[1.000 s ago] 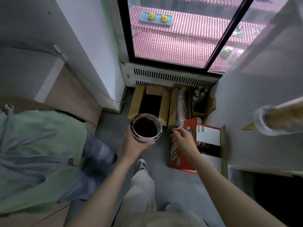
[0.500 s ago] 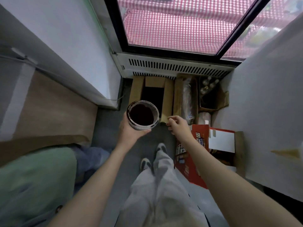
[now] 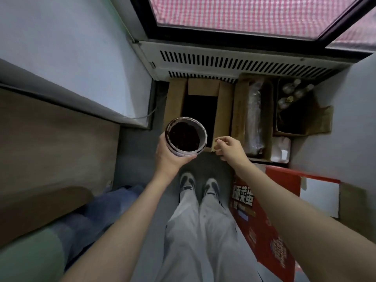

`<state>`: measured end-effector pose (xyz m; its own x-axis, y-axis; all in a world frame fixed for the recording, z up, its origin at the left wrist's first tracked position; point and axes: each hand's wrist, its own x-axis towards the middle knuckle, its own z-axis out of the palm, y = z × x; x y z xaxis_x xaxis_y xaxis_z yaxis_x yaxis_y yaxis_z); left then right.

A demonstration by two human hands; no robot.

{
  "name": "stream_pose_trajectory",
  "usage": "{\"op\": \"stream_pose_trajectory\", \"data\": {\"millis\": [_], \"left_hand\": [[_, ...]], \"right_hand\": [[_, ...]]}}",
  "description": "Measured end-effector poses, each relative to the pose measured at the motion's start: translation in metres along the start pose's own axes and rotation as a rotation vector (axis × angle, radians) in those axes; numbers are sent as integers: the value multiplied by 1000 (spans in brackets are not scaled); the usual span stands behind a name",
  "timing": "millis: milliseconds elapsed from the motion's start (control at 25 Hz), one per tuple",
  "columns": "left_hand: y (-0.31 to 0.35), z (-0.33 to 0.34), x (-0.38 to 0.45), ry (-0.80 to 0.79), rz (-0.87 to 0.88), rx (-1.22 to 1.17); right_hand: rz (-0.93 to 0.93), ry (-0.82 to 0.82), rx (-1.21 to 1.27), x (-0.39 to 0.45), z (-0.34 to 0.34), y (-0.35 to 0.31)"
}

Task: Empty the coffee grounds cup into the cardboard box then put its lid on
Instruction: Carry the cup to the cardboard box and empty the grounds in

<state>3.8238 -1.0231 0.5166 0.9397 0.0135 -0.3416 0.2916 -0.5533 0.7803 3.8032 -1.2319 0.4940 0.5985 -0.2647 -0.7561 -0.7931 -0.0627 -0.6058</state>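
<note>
Head view, looking down at the floor. Left hand (image 3: 169,157) wraps its fingers and thumb round the coffee grounds cup (image 3: 186,138), held upright, lid off, dark grounds filling it. The cup sits over the near edge of the open cardboard box (image 3: 177,100), which stands on the floor at 12 o'clock from the shoes (image 3: 200,183), against the white vent grille (image 3: 234,63). Box flaps are spread, interior dark. Right hand (image 3: 228,148), at 3 o'clock from the cup, pinches the near corner of the box's right flap (image 3: 223,110) between curled fingers and thumb. Second carton with a plastic-wrapped roll (image 3: 253,119) at 3 o'clock from the box; red printed carton (image 3: 262,220) at 5 o'clock
</note>
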Motion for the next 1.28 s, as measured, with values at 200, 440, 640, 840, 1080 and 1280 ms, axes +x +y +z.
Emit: {"op": "stream_pose_trajectory", "data": {"millis": [200,440,640,840,1080,1280], "left_hand": [[-47,29,61,-62,12,53],[-95,58,129,-113,48,98],[-123,75,164,-178,124,213],[-149,90,190,-299,170,256],[-167,106,212,-411,188,337],[-170,123,221,-448,199,490]], "right_hand": [[49,40,48,66,19,27],[47,53,7,135,38,48],[36,100,-33,172,46,57],[-16,120,-205,195,54,63],[20,116,-355,212,57,70],[32,128,-444,218,54,82]]}}
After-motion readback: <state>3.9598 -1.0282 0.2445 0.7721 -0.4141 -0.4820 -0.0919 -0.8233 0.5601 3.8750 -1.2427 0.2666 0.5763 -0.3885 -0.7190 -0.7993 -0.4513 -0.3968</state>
